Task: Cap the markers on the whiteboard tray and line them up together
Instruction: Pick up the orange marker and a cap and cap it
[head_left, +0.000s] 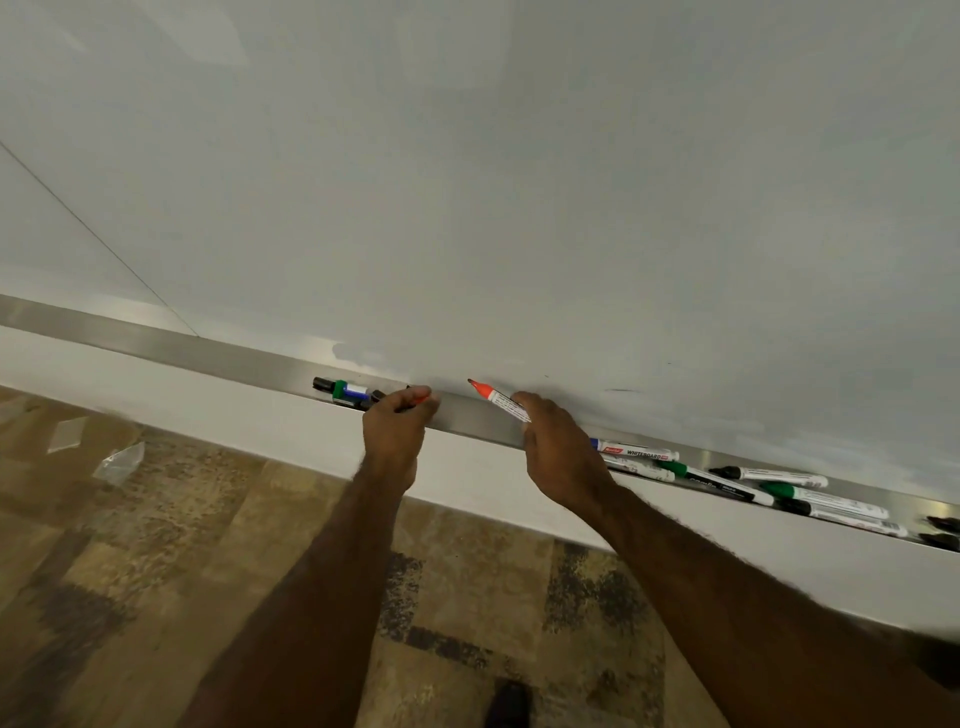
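Note:
My right hand (558, 452) holds an uncapped red marker (498, 399), its bare tip pointing up and left over the metal whiteboard tray (467, 415). My left hand (397, 426) is closed on a small red cap (420, 399), a short gap left of the marker's tip. Just left of that hand, a few short green, blue and black pieces (345, 392) lie in the tray. To the right, several markers (727, 475) lie loosely in the tray at mixed angles, some with green or black ends.
The whiteboard (519, 182) fills the upper view, with a white wall strip (234, 421) below the tray. Patterned brown carpet (156, 571) lies underneath, with scraps of clear plastic (119, 462) at the left. A dark shoe (509, 704) shows at the bottom.

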